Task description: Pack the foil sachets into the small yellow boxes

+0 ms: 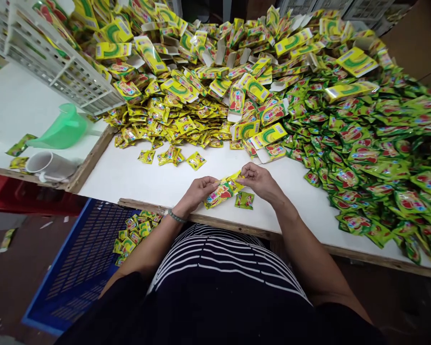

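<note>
Near the table's front edge, my left hand [200,189] pinches one end of a small yellow and green printed carton [220,192]. The carton lies tilted between my two hands, its right end higher. My right hand [259,181] is closed at that right end, thumb and finger together on a yellow piece; whether this is a flap or a small sachet I cannot make out. Just below my right hand lies a green sachet [244,200] on the white tabletop [158,184]. Several loose yellow sachets [170,155] lie beyond my left hand.
Yellow cartons [253,88] are heaped at the back, yellow sachets [187,124] before them, green sachets [359,158] at right. A white crate [64,67], green scoop [62,129] and white mug [52,165] stand left. Below is a blue basket [72,258] with filled cartons or sachets.
</note>
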Tool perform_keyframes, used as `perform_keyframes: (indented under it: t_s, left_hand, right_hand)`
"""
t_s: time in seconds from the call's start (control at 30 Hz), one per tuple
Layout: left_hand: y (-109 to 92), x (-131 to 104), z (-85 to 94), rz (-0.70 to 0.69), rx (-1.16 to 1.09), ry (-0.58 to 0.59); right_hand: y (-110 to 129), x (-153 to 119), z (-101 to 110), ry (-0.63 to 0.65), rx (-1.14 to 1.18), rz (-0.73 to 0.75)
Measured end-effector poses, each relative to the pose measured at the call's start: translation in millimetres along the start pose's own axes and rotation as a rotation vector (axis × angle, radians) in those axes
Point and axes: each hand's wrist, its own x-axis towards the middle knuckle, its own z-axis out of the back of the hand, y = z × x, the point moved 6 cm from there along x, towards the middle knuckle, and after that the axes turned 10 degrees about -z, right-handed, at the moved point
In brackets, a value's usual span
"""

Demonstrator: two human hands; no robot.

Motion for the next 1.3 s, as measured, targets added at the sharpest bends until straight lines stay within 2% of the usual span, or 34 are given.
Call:
perform_keyframes:
  t_s: [0.17, 0.27, 0.33, 0.4, 0.47, 0.5, 0.6, 0.7, 0.77, 0.83, 0.93, 1.07, 1.17, 1.3]
  left_hand:
    - [1.0, -0.4, -10.8, 0.008, 0.09, -0.016]
    - [4.7, -0.3, -13.8, 0.074, -0.025, -0.064]
    - [5.6, 0.0, -12.2, 0.105, -0.084, -0.105]
    - [5.7, 0.9, -8.1, 0.113, -0.068, -0.122]
    - [6.3, 2.6, -2.4, 0.104, -0.023, -0.133]
    - [6.8, 3.5, 0.6, 0.094, 0.0, -0.138]
    - [9.1, 4.9, 7.2, 0.064, 0.089, -0.131]
    - [9.0, 3.1, 8.6, 0.049, 0.211, -0.087]
    - [6.6, 0.5, 6.2, 0.043, 0.257, -0.052]
    - [3.0, -2.3, 1.2, 0.039, 0.242, -0.017]
    - [-2.3, -6.0, -6.9, 0.037, 0.17, 0.025]
    - [-6.4, -8.8, -10.6, 0.039, 0.109, 0.054]
    - [-7.6, -9.9, -10.4, 0.063, 0.059, 0.061]
    - [-8.2, -10.7, -15.7, 0.084, 0.07, 0.118]
  right_hand:
    - [7.4, -4.5, -6.0, -0.102, -0.176, 0.072]
    - [9.2, -13.4, -7.8, -0.134, -0.247, 0.156]
    - [1.5, -22.6, -2.5, -0.182, -0.263, 0.16]
    - [-14.6, -34.0, 8.2, -0.3, -0.313, 0.097]
    - [-31.6, -45.8, 14.4, -0.386, -0.445, 0.044]
    - [-38.3, -50.6, 14.1, -0.39, -0.521, 0.042]
    - [-52.5, -57.2, 12.2, -0.351, -0.575, 0.003]
    - [-56.2, -52.4, 15.1, -0.309, -0.339, -0.139]
    - [-47.2, -44.6, 11.2, -0.231, -0.154, -0.139]
    - [-31.3, -36.2, 2.7, -0.132, -0.091, -0.062]
    - [-10.6, -27.2, -8.9, -0.047, -0.23, 0.045]
    - [7.5, -23.3, -8.3, -0.09, -0.424, 0.155]
    - [14.5, -22.1, -4.2, -0.076, -0.44, 0.15]
    - [20.6, -22.0, -11.8, 0.039, -0.42, 0.126]
